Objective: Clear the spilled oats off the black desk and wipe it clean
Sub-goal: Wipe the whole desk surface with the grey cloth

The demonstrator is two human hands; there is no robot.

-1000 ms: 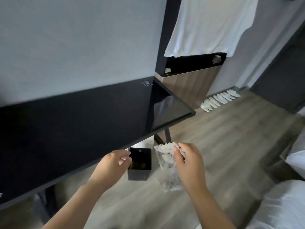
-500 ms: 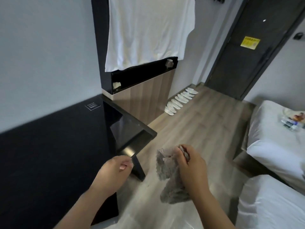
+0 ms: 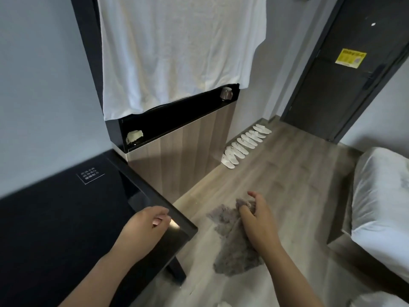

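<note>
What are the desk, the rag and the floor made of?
Black desk: matte dark board; its glossy end panel mirrors light, maybe glass. Grey rag, held by the right hand: fuzzy pile, likely microfibre. Floor: grey wood-grain planks with seams, probably laminate.

A small white-outlined label (image 3: 90, 175) is printed on the desk (image 3: 55, 218). Its rows of tiny white characters are too blurred to read. A yellow notice (image 3: 350, 58) is stuck on the dark door (image 3: 327, 96). Its print is illegible too.
</note>
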